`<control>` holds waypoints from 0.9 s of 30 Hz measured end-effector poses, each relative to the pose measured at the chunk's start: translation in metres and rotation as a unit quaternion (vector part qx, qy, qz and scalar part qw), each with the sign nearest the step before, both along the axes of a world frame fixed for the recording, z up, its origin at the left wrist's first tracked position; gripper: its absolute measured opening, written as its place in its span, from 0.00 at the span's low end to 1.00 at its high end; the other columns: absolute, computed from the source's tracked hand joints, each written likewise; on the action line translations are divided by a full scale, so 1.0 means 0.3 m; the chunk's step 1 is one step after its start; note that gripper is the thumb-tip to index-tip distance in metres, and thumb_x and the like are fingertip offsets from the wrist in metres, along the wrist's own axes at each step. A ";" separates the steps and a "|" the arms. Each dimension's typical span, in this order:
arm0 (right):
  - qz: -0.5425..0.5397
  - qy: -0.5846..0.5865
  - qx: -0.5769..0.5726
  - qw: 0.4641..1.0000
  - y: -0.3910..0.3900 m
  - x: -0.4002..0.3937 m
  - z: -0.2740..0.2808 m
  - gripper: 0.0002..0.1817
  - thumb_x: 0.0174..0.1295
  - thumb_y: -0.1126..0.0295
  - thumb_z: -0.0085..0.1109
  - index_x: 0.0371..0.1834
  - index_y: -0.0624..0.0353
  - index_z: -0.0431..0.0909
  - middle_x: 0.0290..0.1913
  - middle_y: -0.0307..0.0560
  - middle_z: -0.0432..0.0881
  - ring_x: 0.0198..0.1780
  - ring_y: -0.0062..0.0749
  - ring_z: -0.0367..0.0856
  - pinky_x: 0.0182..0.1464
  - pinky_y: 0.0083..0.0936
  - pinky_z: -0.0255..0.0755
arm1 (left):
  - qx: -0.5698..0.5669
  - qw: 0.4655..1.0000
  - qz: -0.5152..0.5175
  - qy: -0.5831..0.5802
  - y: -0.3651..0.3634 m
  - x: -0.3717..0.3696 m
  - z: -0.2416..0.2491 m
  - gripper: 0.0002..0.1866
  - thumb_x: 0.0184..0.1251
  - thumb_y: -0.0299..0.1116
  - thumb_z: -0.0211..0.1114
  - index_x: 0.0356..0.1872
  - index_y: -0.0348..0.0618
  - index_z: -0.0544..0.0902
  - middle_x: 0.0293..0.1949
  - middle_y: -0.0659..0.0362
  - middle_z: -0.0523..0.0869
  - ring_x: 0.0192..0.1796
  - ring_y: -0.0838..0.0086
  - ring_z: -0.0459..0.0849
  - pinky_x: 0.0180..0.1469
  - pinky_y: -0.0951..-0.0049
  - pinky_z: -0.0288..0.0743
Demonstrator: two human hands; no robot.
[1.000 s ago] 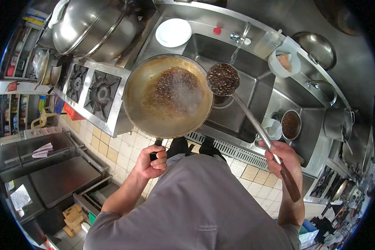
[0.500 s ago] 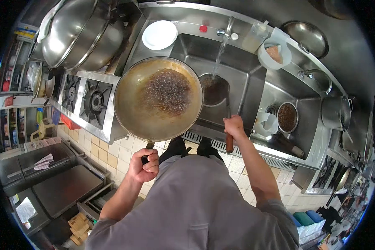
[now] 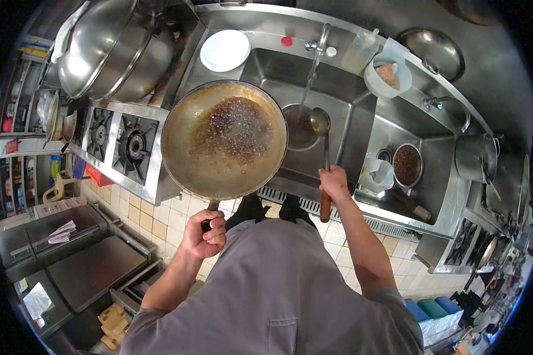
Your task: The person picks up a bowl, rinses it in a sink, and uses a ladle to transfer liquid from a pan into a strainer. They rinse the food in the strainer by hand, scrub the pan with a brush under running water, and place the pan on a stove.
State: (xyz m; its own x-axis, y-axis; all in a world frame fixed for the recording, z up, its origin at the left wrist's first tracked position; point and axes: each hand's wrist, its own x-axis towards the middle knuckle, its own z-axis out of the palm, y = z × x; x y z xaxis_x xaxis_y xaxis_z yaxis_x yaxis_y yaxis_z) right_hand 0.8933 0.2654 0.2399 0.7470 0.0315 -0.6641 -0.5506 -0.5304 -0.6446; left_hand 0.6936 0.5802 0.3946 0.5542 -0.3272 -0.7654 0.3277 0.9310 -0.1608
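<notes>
My left hand (image 3: 204, 233) is closed round the handle of a wide frying pan (image 3: 186, 168). Dark brown bubbling liquid (image 3: 237, 130) covers part of the pan's bottom. In my right hand (image 3: 336, 182) is a ladle (image 3: 320, 120) with a wooden-ended handle, its bowl over the left sink basin (image 3: 343, 136). Water runs from the tap (image 3: 321, 42) into a round container (image 3: 300, 127) of dark liquid in that basin, just left of the ladle's bowl.
Left of the pan is a gas stove (image 3: 137, 145), with large steel woks (image 3: 100, 53) behind it. White plates (image 3: 225, 51) lie behind the pan. The right basin holds a pot of brown contents (image 3: 408, 165), a white plastic jug (image 3: 378, 176) and a brush (image 3: 419, 211).
The ladle's bowl has come up out of the round container and moved slightly right, and is now visible. The pan and my left hand stay almost in place.
</notes>
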 end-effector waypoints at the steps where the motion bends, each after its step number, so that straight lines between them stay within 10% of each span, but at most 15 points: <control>1: -0.032 0.020 0.030 0.999 -0.012 0.007 0.019 0.12 0.64 0.67 0.62 0.32 0.66 0.78 0.23 0.44 0.80 0.18 0.28 0.78 0.22 0.28 0.71 | 0.001 1.000 0.001 -0.001 0.002 0.000 -0.003 0.07 0.69 0.30 0.57 0.30 0.42 0.75 0.21 0.66 0.74 0.14 0.82 0.61 0.18 0.79 0.56; 7: -0.156 0.112 0.199 0.961 -0.185 -0.026 0.130 0.07 0.66 0.68 0.62 0.34 0.60 0.80 0.23 0.39 0.78 0.19 0.23 0.74 0.23 0.20 0.68 | -0.001 1.000 0.011 -0.004 -0.003 0.002 0.001 0.08 0.69 0.31 0.58 0.28 0.43 0.74 0.21 0.66 0.74 0.13 0.81 0.61 0.18 0.79 0.56; 13: -0.140 0.080 0.207 0.965 -0.354 -0.152 0.556 0.19 0.67 0.70 0.56 0.59 0.65 0.78 0.24 0.36 0.76 0.18 0.15 0.69 0.20 0.11 0.61 | -0.011 0.999 -0.007 -0.030 0.003 -0.014 -0.018 0.09 0.71 0.31 0.57 0.28 0.45 0.72 0.20 0.68 0.69 0.13 0.82 0.58 0.19 0.78 0.56; 19: 0.115 0.027 0.205 0.972 -0.227 -0.099 0.706 0.23 0.64 0.74 0.57 0.64 0.66 0.76 0.24 0.35 0.74 0.20 0.15 0.70 0.21 0.15 0.62 | 0.010 0.999 -0.031 -0.028 0.001 -0.005 -0.009 0.11 0.68 0.32 0.59 0.25 0.44 0.72 0.17 0.68 0.67 0.14 0.82 0.58 0.20 0.78 0.56; 23: 0.313 -0.170 0.046 0.933 0.061 -0.074 0.537 0.24 0.66 0.73 0.56 0.67 0.58 0.72 0.36 0.51 0.85 0.33 0.51 0.85 0.40 0.43 0.78 | 0.027 0.999 -0.037 -0.029 -0.008 -0.001 -0.002 0.11 0.68 0.32 0.59 0.24 0.44 0.72 0.18 0.68 0.68 0.15 0.82 0.58 0.20 0.78 0.56; 27: 0.436 -0.307 -0.007 0.846 0.224 -0.079 0.394 0.30 0.66 0.75 0.53 0.73 0.50 0.65 0.48 0.59 0.82 0.47 0.57 0.84 0.50 0.49 0.78 | 0.015 0.999 -0.032 -0.023 -0.004 0.004 0.001 0.11 0.67 0.32 0.59 0.24 0.45 0.72 0.19 0.67 0.69 0.14 0.82 0.59 0.20 0.78 0.56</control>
State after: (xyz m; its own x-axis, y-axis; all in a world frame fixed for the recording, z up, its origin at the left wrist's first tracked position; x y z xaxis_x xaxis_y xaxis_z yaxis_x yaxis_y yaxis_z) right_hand 0.8695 0.3327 0.3581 0.6484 0.7436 -0.1632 0.4900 -0.5718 -0.6580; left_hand 0.6948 0.5789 0.3950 0.5674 -0.3401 -0.7499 0.3925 0.9123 -0.1167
